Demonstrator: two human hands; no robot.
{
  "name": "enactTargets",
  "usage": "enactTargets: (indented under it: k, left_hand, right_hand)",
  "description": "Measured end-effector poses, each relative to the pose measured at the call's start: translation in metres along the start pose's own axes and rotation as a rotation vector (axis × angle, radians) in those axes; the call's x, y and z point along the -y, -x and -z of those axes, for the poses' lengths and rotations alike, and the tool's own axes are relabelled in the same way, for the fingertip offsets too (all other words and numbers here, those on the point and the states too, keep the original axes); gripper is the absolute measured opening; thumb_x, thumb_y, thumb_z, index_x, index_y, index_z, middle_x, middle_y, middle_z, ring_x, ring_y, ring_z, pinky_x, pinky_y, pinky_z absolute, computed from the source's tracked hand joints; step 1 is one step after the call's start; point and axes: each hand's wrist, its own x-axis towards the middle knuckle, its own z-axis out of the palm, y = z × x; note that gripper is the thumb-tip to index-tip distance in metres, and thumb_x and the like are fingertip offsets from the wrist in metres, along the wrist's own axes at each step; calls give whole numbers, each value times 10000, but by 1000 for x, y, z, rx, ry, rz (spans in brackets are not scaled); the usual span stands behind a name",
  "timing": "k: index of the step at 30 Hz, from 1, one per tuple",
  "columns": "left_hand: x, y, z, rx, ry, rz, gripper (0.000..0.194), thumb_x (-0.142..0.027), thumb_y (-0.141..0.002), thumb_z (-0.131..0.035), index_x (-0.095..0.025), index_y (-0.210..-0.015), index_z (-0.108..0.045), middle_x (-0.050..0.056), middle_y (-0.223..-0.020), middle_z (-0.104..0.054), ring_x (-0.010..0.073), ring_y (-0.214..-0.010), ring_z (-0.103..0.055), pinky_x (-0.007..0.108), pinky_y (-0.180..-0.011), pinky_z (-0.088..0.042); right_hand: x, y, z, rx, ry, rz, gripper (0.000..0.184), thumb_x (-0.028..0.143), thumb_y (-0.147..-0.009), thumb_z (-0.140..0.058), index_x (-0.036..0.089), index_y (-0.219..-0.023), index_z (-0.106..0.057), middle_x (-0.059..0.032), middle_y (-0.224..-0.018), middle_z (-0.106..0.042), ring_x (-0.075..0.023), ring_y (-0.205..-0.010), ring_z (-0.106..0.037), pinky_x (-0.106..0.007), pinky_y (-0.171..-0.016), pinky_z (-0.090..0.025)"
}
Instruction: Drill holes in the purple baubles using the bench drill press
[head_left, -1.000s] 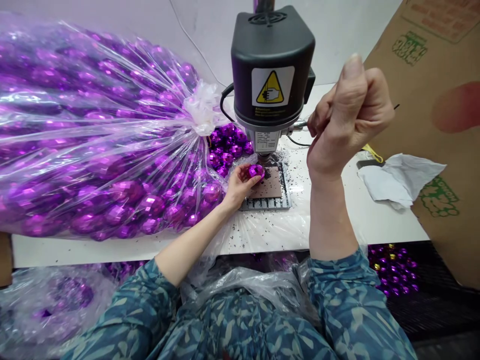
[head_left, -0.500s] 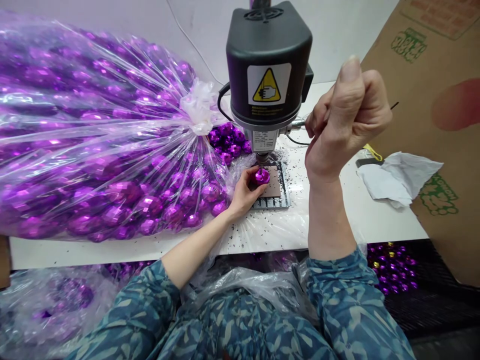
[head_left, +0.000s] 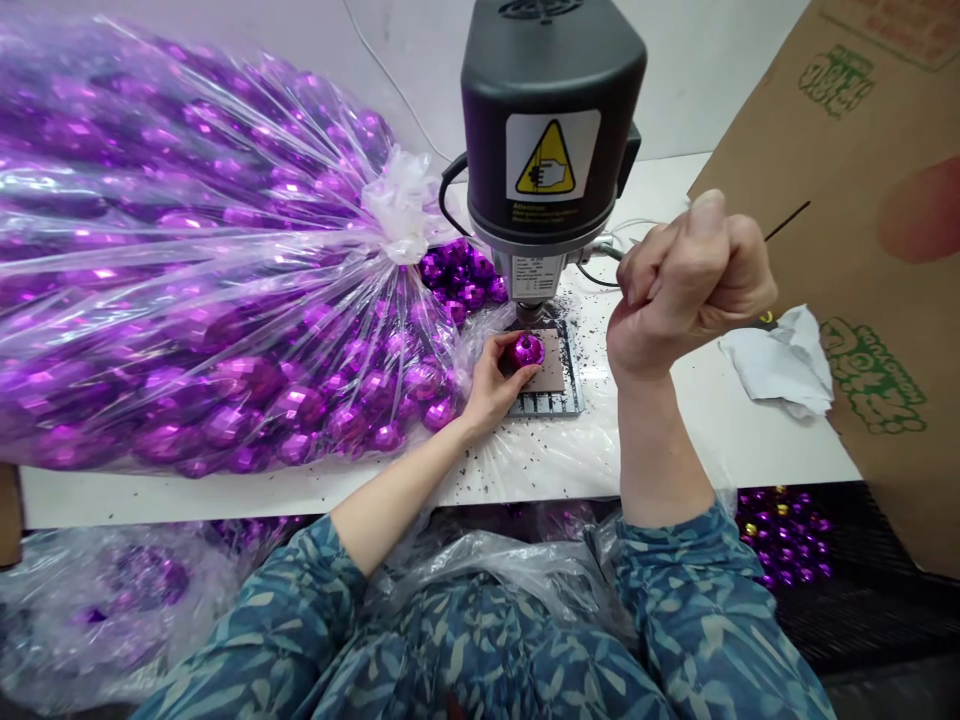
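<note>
Between the thumb and fingers of my left hand (head_left: 495, 384) is a faceted purple ball (head_left: 529, 349), with a dark hole showing in its top. The ball is over a brown board (head_left: 553, 374) on the metal base plate (head_left: 576, 390) of a drill press (head_left: 555, 150). Its chuck (head_left: 529, 310) is just above and behind the ball. My right hand (head_left: 686, 280) is closed in a fist around the drill press lever (head_left: 609, 250), whose grip is hidden by the fingers.
A large tied clear bag (head_left: 225, 300) of purple balls fills the left of the table. Loose purple balls (head_left: 465, 280) lie behind the plate. Crumpled white paper (head_left: 784, 362) and a cardboard box (head_left: 885, 300) are at right. A dark crate (head_left: 862, 610) below holds purple and gold balls.
My left hand has moved the ball right, under the chuck. My right hand has come down with the lever since half a second ago. A hole now shows in the ball's top.
</note>
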Motion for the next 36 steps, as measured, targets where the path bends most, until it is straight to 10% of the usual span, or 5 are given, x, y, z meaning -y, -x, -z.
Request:
enactTargets:
  k: [23, 36]
  left_hand:
    - [-5, -1, 0, -3, 3, 15, 540, -388, -798, -861, -214, -1209, -558, 120, -1279, -676, 259, -1212, -671, 472, -1089, -534]
    - [-46, 35, 10, -27, -400, -64, 425, -304, -791, -827, -220, -1102, -550, 64, -1067, -650, 219, -942, -652, 371, -812, -565]
  right_hand:
    - [-33, 27, 20, -7, -107, 253, 549, 271, -903, -586, 181, -540, -184, 81, -385, -178, -38, -323, -219, -224, -346, -185]
    - [-2, -25, -14, 64, 154, -74, 638, 759, -844, -502, 231, -611, -232, 75, -467, -250, -35, -404, -260, -282, -467, -276]
